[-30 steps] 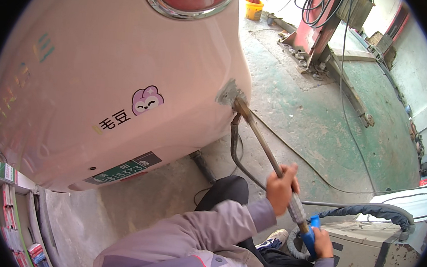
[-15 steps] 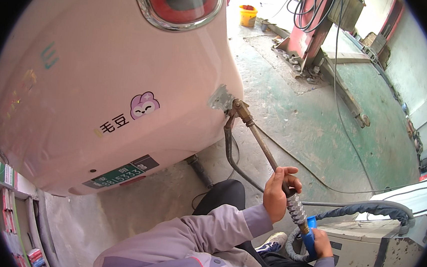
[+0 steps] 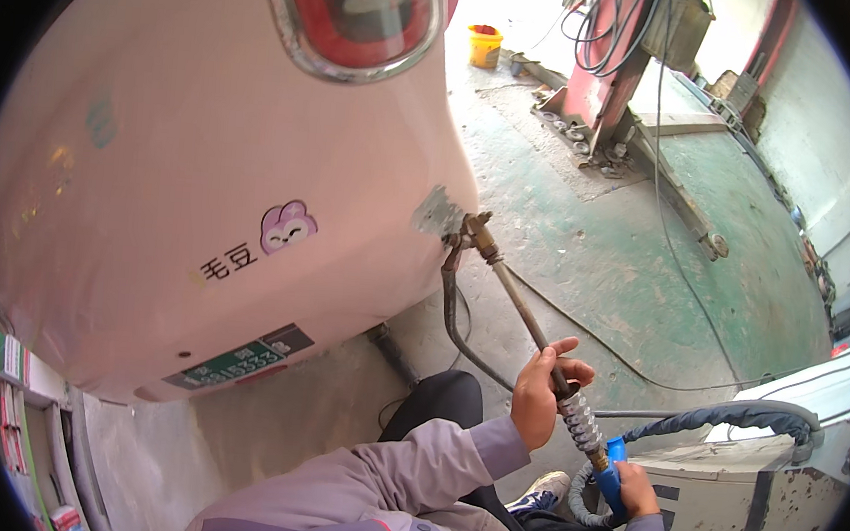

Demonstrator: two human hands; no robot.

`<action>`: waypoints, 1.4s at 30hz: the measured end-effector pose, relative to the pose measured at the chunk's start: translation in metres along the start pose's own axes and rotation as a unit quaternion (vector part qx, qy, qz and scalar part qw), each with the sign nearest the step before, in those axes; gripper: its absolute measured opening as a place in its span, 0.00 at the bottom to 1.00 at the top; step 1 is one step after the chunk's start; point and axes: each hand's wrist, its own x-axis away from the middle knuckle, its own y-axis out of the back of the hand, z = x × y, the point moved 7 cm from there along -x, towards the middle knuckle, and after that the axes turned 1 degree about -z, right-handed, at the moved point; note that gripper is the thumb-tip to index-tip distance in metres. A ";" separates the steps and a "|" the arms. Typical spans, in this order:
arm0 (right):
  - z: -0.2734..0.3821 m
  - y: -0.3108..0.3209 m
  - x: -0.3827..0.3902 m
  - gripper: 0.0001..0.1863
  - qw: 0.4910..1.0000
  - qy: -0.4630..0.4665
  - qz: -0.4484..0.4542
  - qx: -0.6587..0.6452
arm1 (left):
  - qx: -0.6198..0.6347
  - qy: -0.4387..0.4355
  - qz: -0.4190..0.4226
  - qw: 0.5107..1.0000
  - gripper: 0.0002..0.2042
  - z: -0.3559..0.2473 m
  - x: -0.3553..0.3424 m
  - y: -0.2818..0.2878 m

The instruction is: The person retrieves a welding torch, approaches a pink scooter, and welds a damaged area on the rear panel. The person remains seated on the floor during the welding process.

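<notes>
A dent puller [image 3: 522, 303], a long metal rod with a clamp-like head, slants from the pink car [image 3: 185, 137] down toward me. Its head meets the car's rear corner, just below a patch of bare grey metal [image 3: 436, 210]; whether it is fixed there I cannot make out. My left hand [image 3: 536, 402] is curled loosely round the dark sleeve of the rod, some fingers raised. Below it sits a shiny ribbed metal section [image 3: 581, 423]. Lower right, my right hand [image 3: 638, 490] grips the blue handle [image 3: 611, 486]. A dark curved cable [image 3: 452, 303] hangs from the head.
A pale metal cabinet [image 3: 696, 506] with a sleeved hose [image 3: 732, 422] stands at my right. Thin cables [image 3: 617, 361] cross the green-grey floor. Farther off are a red lift post [image 3: 604, 85], its floor arm [image 3: 684, 206] and a yellow bucket [image 3: 484, 47]. Shelves [image 3: 19, 413] stand at left.
The view has tilted slightly, so the car sits a little lower. My left hand and the rod have shifted slightly left; both hands keep their hold.
</notes>
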 end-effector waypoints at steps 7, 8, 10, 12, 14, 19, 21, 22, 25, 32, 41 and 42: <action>0.027 0.009 0.012 0.33 0.990 -0.104 -0.015 -0.090 | -0.068 -0.043 0.012 0.997 0.20 -0.012 -0.001 0.001; 0.035 0.011 0.012 0.33 0.992 -0.094 -0.028 -0.084 | -0.058 -0.052 0.008 0.997 0.18 -0.013 -0.002 0.002; 0.041 0.016 0.015 0.33 0.991 -0.115 -0.052 -0.047 | -0.075 -0.040 -0.012 0.996 0.17 -0.011 -0.004 0.007; 0.043 0.018 0.017 0.34 0.987 -0.140 -0.058 -0.050 | -0.092 -0.046 -0.032 0.994 0.16 -0.012 -0.007 0.010; 0.042 0.021 0.019 0.35 0.984 -0.154 -0.071 -0.048 | -0.116 -0.055 -0.037 0.991 0.16 -0.013 -0.010 0.010; 0.037 0.019 0.020 0.35 0.985 -0.145 -0.066 -0.071 | -0.136 -0.046 -0.038 0.989 0.16 -0.017 -0.010 0.001; 0.033 0.015 0.018 0.34 0.986 -0.137 -0.048 -0.076 | -0.131 -0.042 -0.046 0.989 0.17 -0.019 -0.007 -0.002; 0.031 0.013 0.015 0.34 0.987 -0.131 -0.037 -0.085 | -0.118 -0.034 -0.035 0.992 0.17 -0.018 -0.006 -0.005; 0.018 0.010 0.012 0.33 0.989 -0.124 -0.030 -0.079 | -0.107 -0.035 -0.014 0.994 0.17 -0.020 -0.003 -0.009; 0.001 -0.005 -0.003 0.33 0.997 -0.073 0.013 -0.038 | -0.165 -0.071 -0.016 0.984 0.12 -0.024 -0.010 0.006; 0.003 -0.009 -0.008 0.31 0.999 -0.024 0.022 -0.017 | -0.161 -0.053 -0.025 0.985 0.11 -0.021 -0.018 0.025; 0.003 -0.009 -0.009 0.31 0.999 -0.031 0.016 -0.013 | -0.165 -0.051 -0.017 0.985 0.11 -0.022 -0.020 0.026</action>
